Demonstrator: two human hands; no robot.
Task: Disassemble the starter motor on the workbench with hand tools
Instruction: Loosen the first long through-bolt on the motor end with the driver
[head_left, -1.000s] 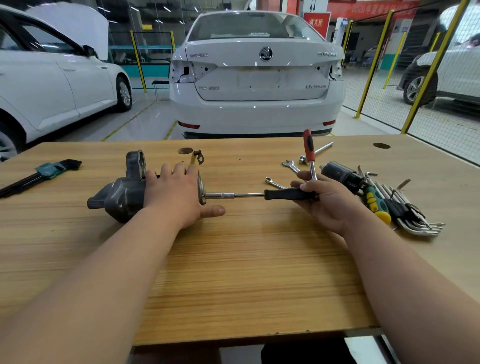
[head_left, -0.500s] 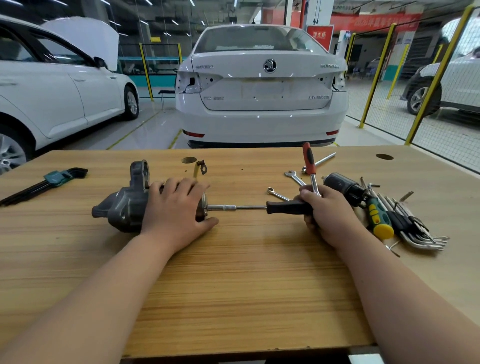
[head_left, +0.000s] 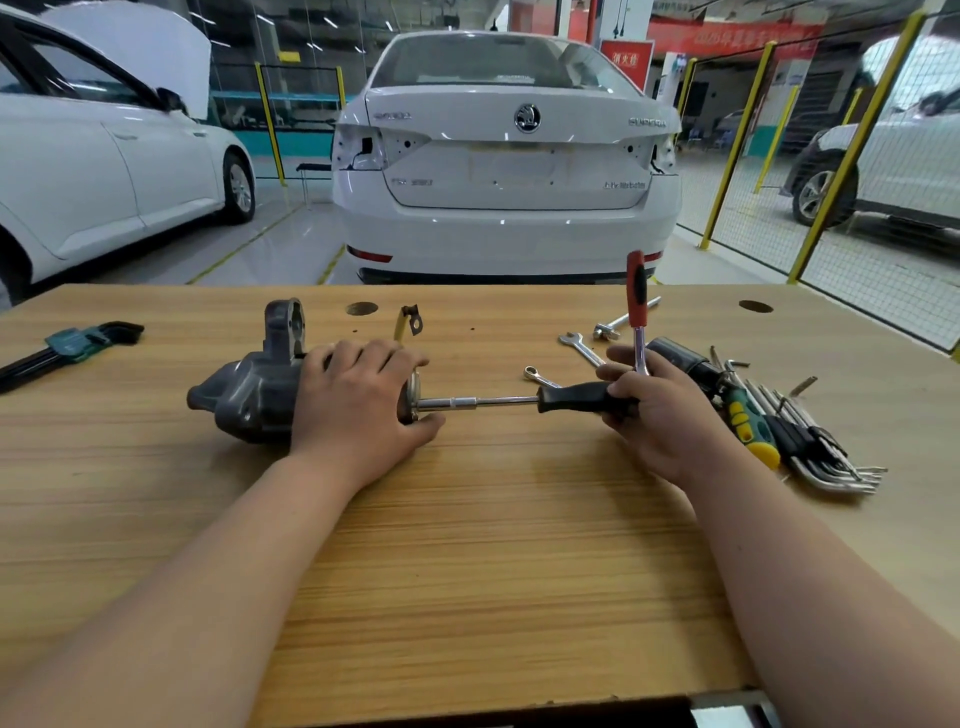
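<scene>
- Wooden bench (head_left: 467, 571), striped in grain, lies bare between the forearms down to its near edge; two round holes (head_left: 362, 308) sit by the far edge.
- Grey cast starter motor (head_left: 244, 395) lies on its side left of centre, well in from every edge.
- Over its round body the left hand (head_left: 358, 410) clasps, fingers curled across the top.
- Clenched in the right hand (head_left: 660, 410) is the black handle of a driver (head_left: 576, 399); its chrome shaft runs level to the motor's end plate.
- Upright from the right fingers stands a red-handled tool (head_left: 636, 291).
- Steel hex keys (head_left: 831, 457) and a screwdriver (head_left: 748, 426) crowd the right edge.
</scene>
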